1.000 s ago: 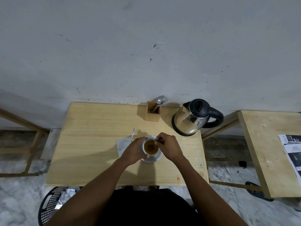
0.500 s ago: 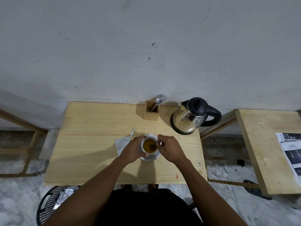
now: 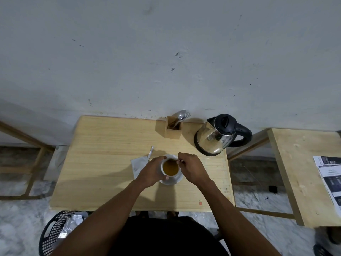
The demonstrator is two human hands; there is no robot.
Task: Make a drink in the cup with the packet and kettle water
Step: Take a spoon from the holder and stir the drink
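A white cup holding amber-brown liquid stands on a white saucer near the middle of the wooden table. My left hand wraps around the cup's left side. My right hand pinches a thin spoon handle whose lower end dips into the drink. The opened white packet lies flat on the table just left of the cup, partly under my left hand, with a torn strip beside it. The steel kettle with a black lid and handle stands at the back right.
A wooden cutlery holder with a spoon and fork stands against the wall, left of the kettle. A second wooden table with printed papers is on the right. A black mesh basket with crumpled wrappers sits on the floor at lower left.
My right hand has shifted slightly around the cup's rim with the spoon handle in it. My left hand has kept its hold on the cup. The camera has tilted a little.
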